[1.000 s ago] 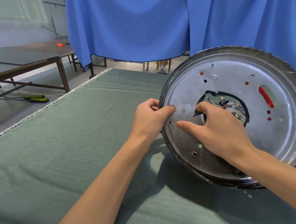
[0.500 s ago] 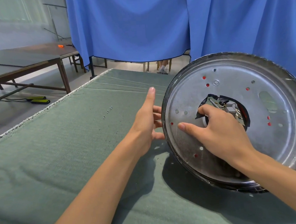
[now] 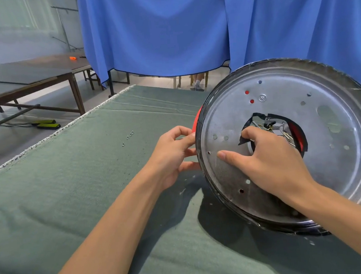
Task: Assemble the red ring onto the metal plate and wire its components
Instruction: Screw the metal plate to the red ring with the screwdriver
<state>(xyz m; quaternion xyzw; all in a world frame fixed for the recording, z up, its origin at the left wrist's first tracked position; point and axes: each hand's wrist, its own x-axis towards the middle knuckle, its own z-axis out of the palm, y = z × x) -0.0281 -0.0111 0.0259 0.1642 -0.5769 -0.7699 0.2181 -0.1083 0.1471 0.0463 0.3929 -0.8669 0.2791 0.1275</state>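
Fingers of the right hand (image 3: 271,164) hook into the metal plate (image 3: 286,142)'s central hole, propping it on edge, probably to reach behind. At its left rim, the left hand (image 3: 172,156) pinches the red ring (image 3: 196,119), mostly hidden behind the plate. Wiring inside the hole is indistinct.

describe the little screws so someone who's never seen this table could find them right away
Start at the big green cloth over the table, then look left of the tilted metal plate that the two hands hold. The screws lie loose in a short diagonal row on bare cloth, beyond the left hand. They are tiny and silver, touched by nothing.
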